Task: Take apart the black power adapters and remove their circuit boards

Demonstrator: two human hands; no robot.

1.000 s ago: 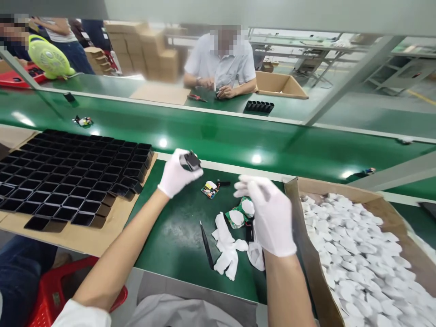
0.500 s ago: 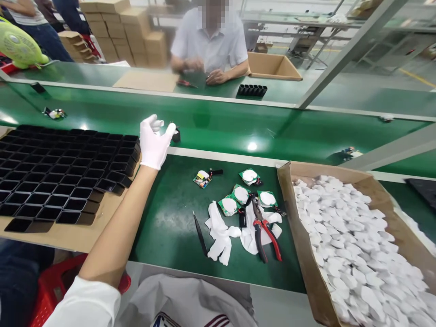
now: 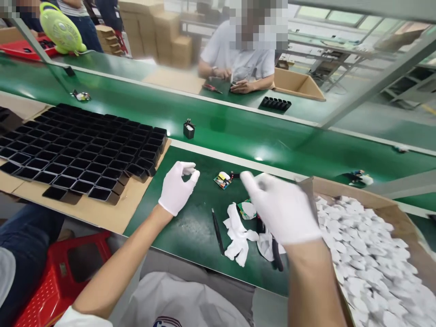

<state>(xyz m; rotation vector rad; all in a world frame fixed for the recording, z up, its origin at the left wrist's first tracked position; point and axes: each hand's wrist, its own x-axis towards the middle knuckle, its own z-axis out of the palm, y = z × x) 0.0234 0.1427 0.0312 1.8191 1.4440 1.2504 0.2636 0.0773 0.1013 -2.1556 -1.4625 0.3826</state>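
My left hand, in a white glove, is over the green bench with its fingers curved and a gap between thumb and fingertips; nothing shows in it. My right hand, also gloved and slightly blurred, reaches in from the right with fingers stretched out. Its fingertips come close to the black end piece wired to a small circuit board; I cannot tell whether they touch. Under that hand another board with a white pad is partly hidden, as are the pliers. Black tweezers lie beside a crumpled white glove.
A black case stands on the green conveyor belt. Rows of black cases fill cardboard at left. A carton of white pads stands at right. Across the belt a person works; a red stool is lower left.
My left hand has drawn back from the black case on the belt toward me. My right hand has come into view over the boards and pliers. The view has shifted left.
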